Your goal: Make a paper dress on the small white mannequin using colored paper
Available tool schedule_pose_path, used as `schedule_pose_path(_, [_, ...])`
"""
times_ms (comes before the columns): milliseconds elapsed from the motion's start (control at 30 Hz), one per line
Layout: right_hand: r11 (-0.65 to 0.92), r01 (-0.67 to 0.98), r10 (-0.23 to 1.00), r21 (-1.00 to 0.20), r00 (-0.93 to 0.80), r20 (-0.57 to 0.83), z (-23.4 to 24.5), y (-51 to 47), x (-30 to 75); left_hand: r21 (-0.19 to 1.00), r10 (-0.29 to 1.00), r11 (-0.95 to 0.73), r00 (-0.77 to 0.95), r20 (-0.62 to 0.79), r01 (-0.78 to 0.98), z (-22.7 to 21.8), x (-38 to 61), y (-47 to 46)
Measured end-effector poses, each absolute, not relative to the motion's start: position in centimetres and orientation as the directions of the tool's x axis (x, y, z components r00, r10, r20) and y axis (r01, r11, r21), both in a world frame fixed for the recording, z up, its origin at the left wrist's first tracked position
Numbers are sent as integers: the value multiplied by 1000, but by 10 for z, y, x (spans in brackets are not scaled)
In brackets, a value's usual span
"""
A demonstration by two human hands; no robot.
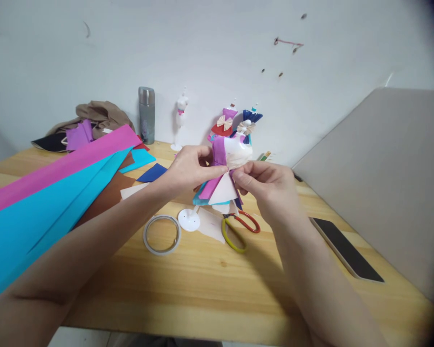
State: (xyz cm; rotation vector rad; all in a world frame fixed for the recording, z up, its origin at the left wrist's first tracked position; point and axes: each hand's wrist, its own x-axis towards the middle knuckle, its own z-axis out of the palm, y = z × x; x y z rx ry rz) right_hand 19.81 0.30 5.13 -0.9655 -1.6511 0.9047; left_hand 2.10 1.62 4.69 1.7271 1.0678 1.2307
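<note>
A small white dress-form mannequin [238,153] leans over the table between my hands, its round white base [188,220] below. Purple paper [220,148] covers one side of its chest, and a layered paper skirt [222,189] in white, pink, blue and navy fans out from the waist. My left hand [193,166] is closed on the mannequin's side, thumb pressed at the waist. Opposite it, my right hand [267,185] pinches the skirt's top edge at the waist; its fingertips partly hide that spot. Scissors [235,236] and a tape roll [162,234] lie just below.
Coloured paper sheets [58,202] spread across the left side. At the back stand a thermos [146,115], a bare mannequin [181,115] and two dressed ones, one in red [224,126]. A phone [347,250] lies right, beside a grey partition [390,168].
</note>
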Motion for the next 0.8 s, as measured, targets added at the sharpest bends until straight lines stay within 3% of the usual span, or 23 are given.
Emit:
schedule_pose_path(367, [379, 111, 907, -919, -241, 345, 50, 3, 197, 924, 892, -369, 317, 322, 97, 48, 15, 19])
schedule_pose_path(800, [429, 209, 897, -879, -211, 388, 52, 8, 208, 939, 924, -330, 238, 301, 95, 44, 19, 22])
